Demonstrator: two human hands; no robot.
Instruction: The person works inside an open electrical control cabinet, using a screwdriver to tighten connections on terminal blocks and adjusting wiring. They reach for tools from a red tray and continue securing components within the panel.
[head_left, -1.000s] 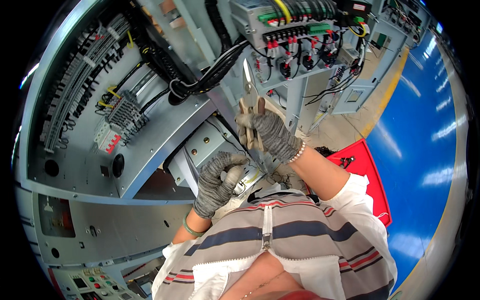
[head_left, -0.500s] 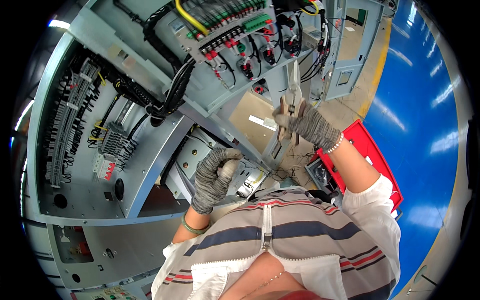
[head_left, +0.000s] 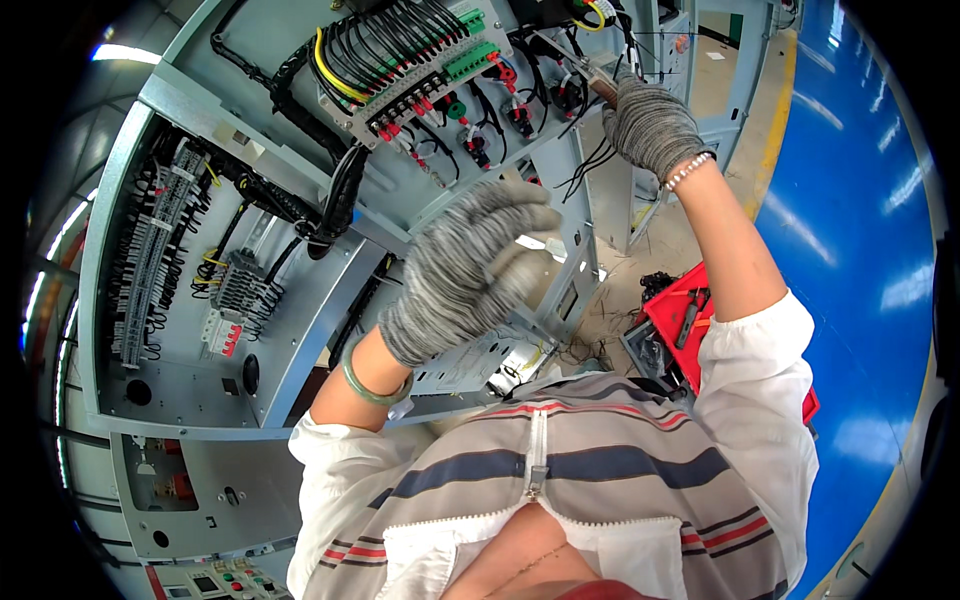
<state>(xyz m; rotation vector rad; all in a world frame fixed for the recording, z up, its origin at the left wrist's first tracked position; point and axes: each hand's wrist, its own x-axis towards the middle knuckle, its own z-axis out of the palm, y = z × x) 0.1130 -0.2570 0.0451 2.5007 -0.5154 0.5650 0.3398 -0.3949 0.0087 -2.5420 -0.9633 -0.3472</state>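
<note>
My right hand (head_left: 655,128), in a grey knit glove, is raised at the upper right, closed around the handles of a pair of pliers (head_left: 601,88). The tool's front end points up and left among dark wires beside the cabinet door panel, and the jaws are hard to make out there. My left hand (head_left: 465,265), gloved alike, hovers below the terminal block (head_left: 405,85), its fingers bent and set apart from the thumb. I see nothing in it. Black wires and a yellow one run from that block, and several round black components (head_left: 520,120) with red caps sit below it.
On the left stands an open grey cabinet (head_left: 330,340) with terminal strips (head_left: 160,250) and a small breaker (head_left: 228,338) inside. A red bin (head_left: 680,345) with tools lies low by my right arm. Beyond it stretches a blue floor (head_left: 840,250).
My right hand has moved up and slightly right with the pliers, bringing them in among the wires. My left hand has risen to the right, its fingers stretching out from a curl.
</note>
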